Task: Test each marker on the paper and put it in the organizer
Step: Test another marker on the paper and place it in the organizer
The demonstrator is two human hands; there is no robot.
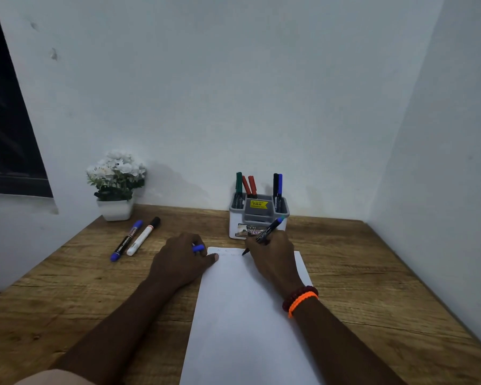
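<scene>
Centrally, the right hand (272,255) gripped a thin dark marker (265,233) in a writing pinch, fingers curled round the barrel, its tip lowered onto the far edge of the paper (242,315); the barrel slanted up and to the right toward the organizer (257,218), a tilt suited to drawing a test stroke. Faint marks appeared along the sheet's far edge, too pale to read. The left hand (182,259) lay at the paper's far left corner with its fingers closed around a blue cap (198,248), probably the cap of the marker under test, kept ready for recapping; a fingertip touched the sheet, seemingly steadying it. The organizer stood just beyond the paper against the far wall and already held a green marker, two red, a black and a blue, upright in its outer compartments. Two thicker markers, a blue-capped marker (126,241) and a white-barrelled marker (143,236), lay side by side on the wooden table (372,273) to the left, apparently awaiting their turn. A potted white flower (115,184) occupied the far left corner.
</scene>
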